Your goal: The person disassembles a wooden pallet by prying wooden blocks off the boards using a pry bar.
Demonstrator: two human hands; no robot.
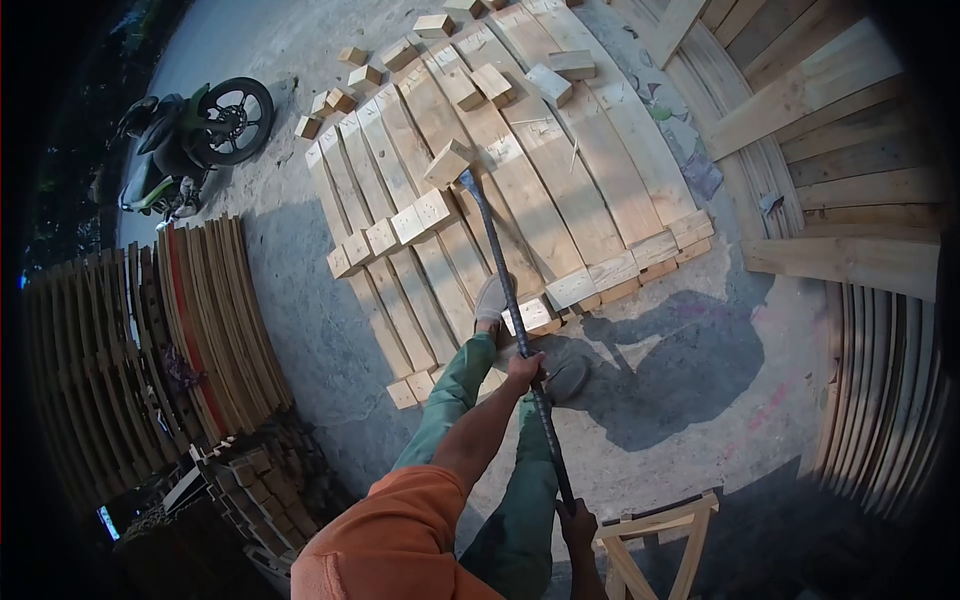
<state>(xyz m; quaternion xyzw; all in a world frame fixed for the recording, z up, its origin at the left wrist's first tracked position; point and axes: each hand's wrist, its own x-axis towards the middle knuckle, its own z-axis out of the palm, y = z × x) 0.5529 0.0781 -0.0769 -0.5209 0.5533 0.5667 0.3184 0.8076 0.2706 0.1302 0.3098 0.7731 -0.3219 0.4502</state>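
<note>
Left hand (523, 368): wrapped around the long steel bar (510, 300) at mid-shaft, fingers curled tight.
Right hand (577, 522): clenched on the bar's near end, low in view beside a wooden frame (660, 530).
Bar: slanted up and away from both hands, far tip jammed under a raised wooden block (447, 163) on the plank assembly (520, 190).
Feet: left shoe (490, 298) planted on the near edge of the planks, right shoe (568, 380) on the concrete floor (680, 400) just beside that edge.
Plank assembly: flat on the floor, long boards side by side, a row of blocks along the near end, another row partway up, loose blocks scattered at the far end; too many to count exactly.
Open room: bare concrete right of the feet, mostly in shadow; narrow strip left of the planks.
Edges: stacked boards (210, 330) on edge at left, more timber (850, 200) closing in at right.
Motorcycle (190, 135): one, parked at upper left, well apart.
</note>
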